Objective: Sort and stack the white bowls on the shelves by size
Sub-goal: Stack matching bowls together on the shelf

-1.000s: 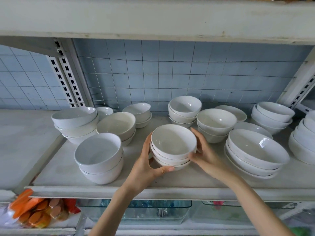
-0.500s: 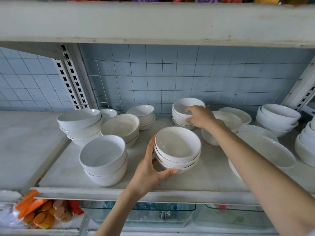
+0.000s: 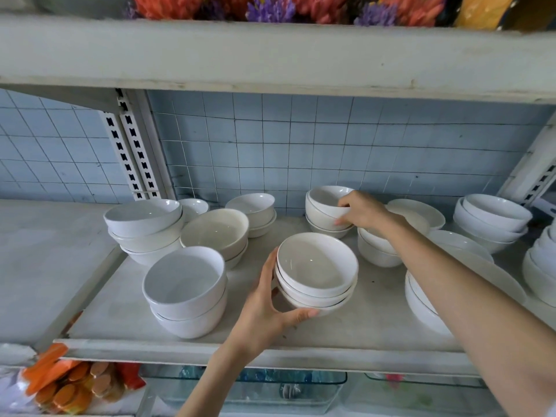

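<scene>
White bowl (image 3: 323,203) pinched by right hand (image 3: 362,210).

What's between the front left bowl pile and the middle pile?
In the head view, only the left hand, gripping the middle pile, and bare shelf next to the front left pile.

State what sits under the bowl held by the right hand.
More nested bowls, only their outer walls showing. Their insides are covered, and the right hand hides their right edge.
</scene>
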The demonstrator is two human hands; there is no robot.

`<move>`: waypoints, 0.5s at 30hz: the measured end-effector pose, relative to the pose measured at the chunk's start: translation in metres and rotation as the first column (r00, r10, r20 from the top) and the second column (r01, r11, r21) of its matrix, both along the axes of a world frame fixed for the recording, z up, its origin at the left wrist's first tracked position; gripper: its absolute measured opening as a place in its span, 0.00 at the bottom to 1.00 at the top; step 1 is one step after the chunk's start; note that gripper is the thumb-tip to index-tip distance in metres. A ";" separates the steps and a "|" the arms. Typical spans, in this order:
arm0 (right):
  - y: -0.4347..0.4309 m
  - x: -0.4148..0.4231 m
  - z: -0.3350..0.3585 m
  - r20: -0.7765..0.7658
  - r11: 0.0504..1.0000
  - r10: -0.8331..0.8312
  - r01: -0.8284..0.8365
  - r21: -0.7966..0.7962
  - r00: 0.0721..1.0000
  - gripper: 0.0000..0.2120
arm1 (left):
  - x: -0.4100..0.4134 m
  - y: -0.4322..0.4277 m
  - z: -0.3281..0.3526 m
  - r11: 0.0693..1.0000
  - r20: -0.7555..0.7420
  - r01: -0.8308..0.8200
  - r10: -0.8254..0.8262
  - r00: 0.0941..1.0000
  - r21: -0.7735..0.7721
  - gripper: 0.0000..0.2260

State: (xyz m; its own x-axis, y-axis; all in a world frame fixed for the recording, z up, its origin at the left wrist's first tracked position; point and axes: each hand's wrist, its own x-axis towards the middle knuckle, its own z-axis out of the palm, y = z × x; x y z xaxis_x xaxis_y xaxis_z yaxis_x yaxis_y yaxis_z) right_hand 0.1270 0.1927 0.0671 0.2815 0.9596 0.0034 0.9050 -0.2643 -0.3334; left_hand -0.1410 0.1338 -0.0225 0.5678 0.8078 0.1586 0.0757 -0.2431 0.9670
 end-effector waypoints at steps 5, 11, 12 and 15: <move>0.000 0.005 0.008 -0.090 0.998 0.026 -0.021 0.054 0.996 0.15 | 0.000 0.000 0.000 1.000 -0.005 0.001 -0.001 1.000 -0.001 0.51; 0.000 0.004 0.008 -0.142 0.981 -0.004 0.031 0.190 0.990 0.10 | 0.000 0.000 -0.001 1.000 -0.007 0.000 0.000 1.000 0.010 0.50; 0.000 0.004 0.010 -0.147 0.979 -0.003 0.033 0.200 0.989 0.10 | 0.000 0.000 -0.001 1.000 -0.010 -0.002 0.002 1.000 0.012 0.50; -0.005 0.001 0.021 -0.151 0.966 0.020 0.020 0.257 0.988 0.09 | 0.001 -0.001 0.001 1.000 -0.022 -0.006 0.007 1.000 0.030 0.49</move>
State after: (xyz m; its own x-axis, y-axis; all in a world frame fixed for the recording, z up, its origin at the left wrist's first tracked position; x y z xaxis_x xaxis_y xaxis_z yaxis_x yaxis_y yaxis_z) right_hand 0.1275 0.1878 0.0879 0.2977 0.9319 0.2072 0.8389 -0.1518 -0.5226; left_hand -0.1405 0.1327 -0.0219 0.5661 0.8066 0.1702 0.0985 -0.2711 0.9575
